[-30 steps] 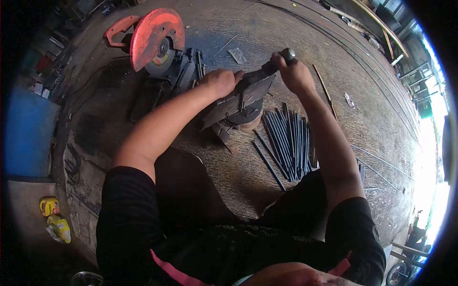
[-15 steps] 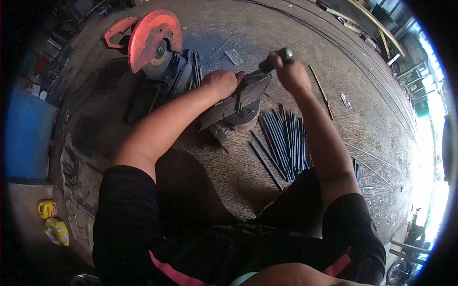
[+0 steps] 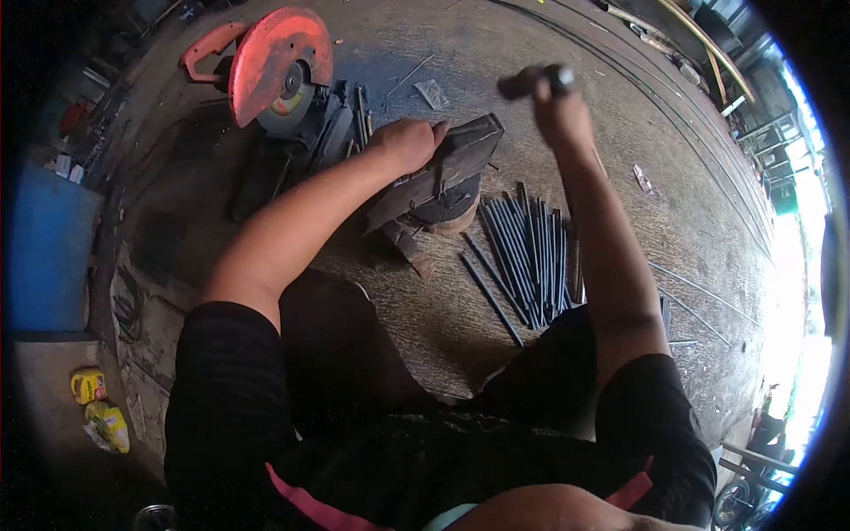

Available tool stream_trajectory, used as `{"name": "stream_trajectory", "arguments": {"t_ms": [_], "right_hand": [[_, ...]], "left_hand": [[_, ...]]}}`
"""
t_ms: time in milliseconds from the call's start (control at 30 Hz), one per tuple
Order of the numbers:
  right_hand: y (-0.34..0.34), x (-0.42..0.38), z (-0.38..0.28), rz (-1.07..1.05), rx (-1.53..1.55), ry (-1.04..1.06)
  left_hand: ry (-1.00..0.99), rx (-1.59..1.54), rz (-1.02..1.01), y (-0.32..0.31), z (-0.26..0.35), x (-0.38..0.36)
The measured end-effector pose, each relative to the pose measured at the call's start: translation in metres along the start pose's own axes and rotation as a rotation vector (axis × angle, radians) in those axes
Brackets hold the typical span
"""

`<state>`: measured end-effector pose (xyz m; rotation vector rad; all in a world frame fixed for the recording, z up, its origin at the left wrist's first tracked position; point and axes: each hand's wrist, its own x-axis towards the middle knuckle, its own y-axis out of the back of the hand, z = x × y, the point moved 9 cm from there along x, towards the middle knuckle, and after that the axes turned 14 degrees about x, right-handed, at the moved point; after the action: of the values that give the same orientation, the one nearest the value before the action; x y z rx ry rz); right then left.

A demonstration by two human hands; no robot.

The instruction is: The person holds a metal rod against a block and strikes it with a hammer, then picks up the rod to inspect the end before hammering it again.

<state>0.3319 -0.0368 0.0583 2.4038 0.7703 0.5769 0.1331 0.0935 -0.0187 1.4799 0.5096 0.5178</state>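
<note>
My right hand (image 3: 564,117) grips a hammer (image 3: 558,80), raised above and to the right of a dark metal block. That block (image 3: 465,157), an angled anvil-like piece, rests on a round wooden stump (image 3: 462,217). My left hand (image 3: 405,144) is closed at the block's upper left edge; what its fingers hold is hidden. Just right of the stump lies a fanned pile of thin dark metal rods (image 3: 524,257) on the floor.
A red cut-off saw (image 3: 282,71) stands at the upper left. A small plastic packet (image 3: 432,94) lies beyond the block. Long rods (image 3: 695,305) stretch across the floor at right. A blue panel (image 3: 53,252) and yellow packages (image 3: 106,427) are far left.
My right hand has lifted the hammer up and to the right, away from the block's top end. My left hand stays at the block's edge.
</note>
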Motion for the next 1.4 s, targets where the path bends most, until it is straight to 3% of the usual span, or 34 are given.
{"name": "stream_trajectory", "arguments": {"t_ms": [33,133,167,233,267,367,533,633,767,833,867,933,1000,1067,1100,1167,1200,1267,1300,1333,1367,1400], "right_hand": [[0.019,0.003,-0.019,0.095,0.306,0.144],[0.054,-0.009,-0.059,0.134,0.479,0.171],[0.019,-0.002,-0.034,0.074,0.368,0.232],[-0.027,-0.041,-0.024,-0.231,-0.206,-0.03],[-0.032,-0.037,-0.003,-0.175,-0.078,-0.012],[-0.017,-0.047,-0.011,-0.267,-0.098,-0.113],[0.04,-0.023,-0.039,0.066,0.175,0.079],[0.074,-0.033,-0.087,0.178,0.615,0.242],[0.037,-0.02,-0.047,0.15,0.425,0.126],[-0.03,-0.038,-0.013,-0.14,-0.115,0.039],[-0.03,-0.041,-0.002,-0.119,0.055,0.03],[-0.02,-0.028,-0.005,-0.166,-0.014,0.022],[0.009,-0.014,-0.015,-0.055,0.055,0.08],[0.054,-0.009,-0.048,0.133,0.337,0.179],[0.078,-0.01,-0.066,0.229,0.337,0.311],[0.103,-0.024,-0.092,0.296,0.486,0.352],[0.103,-0.033,-0.092,0.29,0.607,0.216],[0.069,-0.017,-0.059,0.266,0.32,0.224],[0.032,-0.027,-0.051,0.04,0.058,0.081],[-0.013,-0.024,-0.014,-0.045,-0.273,0.08],[-0.028,-0.043,-0.002,-0.116,-0.116,-0.047],[-0.021,-0.04,-0.007,-0.105,-0.106,-0.041]], "left_hand": [[0.036,0.013,-0.037,0.001,-0.001,-0.001],[0.029,-0.012,-0.046,-0.004,-0.003,0.002],[0.029,-0.011,-0.05,-0.005,-0.004,0.0],[0.004,-0.003,-0.056,-0.003,-0.002,0.001],[-0.006,0.003,-0.032,0.002,-0.001,0.007],[0.04,0.004,-0.005,-0.005,-0.005,-0.003],[-0.023,0.078,0.043,0.002,-0.001,-0.005],[-0.041,0.011,0.12,0.003,-0.001,-0.007],[-0.022,0.015,0.051,0.004,0.002,-0.008],[0.024,0.021,-0.013,0.007,0.004,-0.008],[0.022,0.028,-0.001,0.006,0.005,-0.007],[-0.004,0.068,0.035,0.008,0.008,-0.007],[-0.024,0.078,0.018,0.004,0.005,-0.005],[-0.049,0.033,0.061,0.003,0.005,-0.005],[-0.048,0.027,0.055,0.001,0.006,-0.006],[-0.033,0.008,0.092,0.009,0.006,-0.009],[-0.034,0.009,0.086,0.012,0.007,-0.011],[-0.06,0.061,0.089,0.019,0.014,-0.015],[-0.066,0.059,0.086,0.015,0.014,-0.014],[-0.051,0.056,0.081,0.01,0.011,-0.01],[-0.034,0.058,0.082,0.011,0.009,-0.006],[-0.036,0.069,0.094,0.019,0.01,-0.006]]}}
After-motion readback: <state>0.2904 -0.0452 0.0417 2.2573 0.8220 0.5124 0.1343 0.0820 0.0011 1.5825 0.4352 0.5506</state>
